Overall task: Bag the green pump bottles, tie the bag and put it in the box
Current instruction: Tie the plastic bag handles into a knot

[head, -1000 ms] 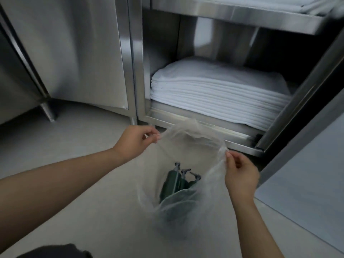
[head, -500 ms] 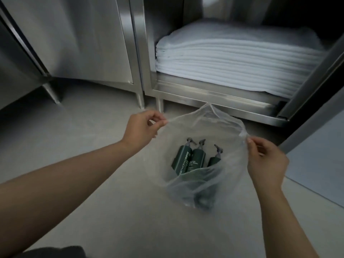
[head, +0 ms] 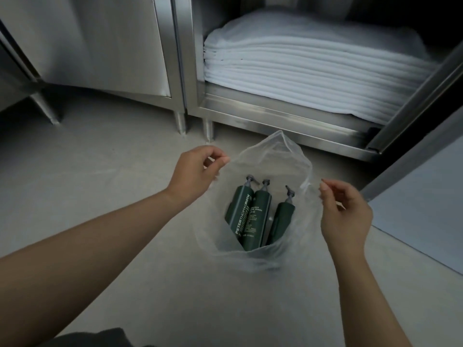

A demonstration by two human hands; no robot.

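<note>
A clear plastic bag (head: 280, 156) sits on the grey floor with its mouth held wide. Three dark green pump bottles (head: 253, 216) with grey pump heads lie inside it, side by side, heads pointing away from me. My left hand (head: 195, 174) pinches the bag's left rim between thumb and fingers. My right hand (head: 343, 214) pinches the right rim. No box is in view.
A steel cabinet (head: 275, 113) stands just behind the bag, its lower shelf holding a stack of folded white towels (head: 313, 68). A closed steel door panel (head: 100, 41) is at the left, with cabinet legs (head: 180, 123) on the floor. A pale mat (head: 426, 209) lies at the right.
The view has tilted down and closer to the bag. The bag has settled lower onto the floor and its mouth is spread wider, so the three bottles show clearly.
</note>
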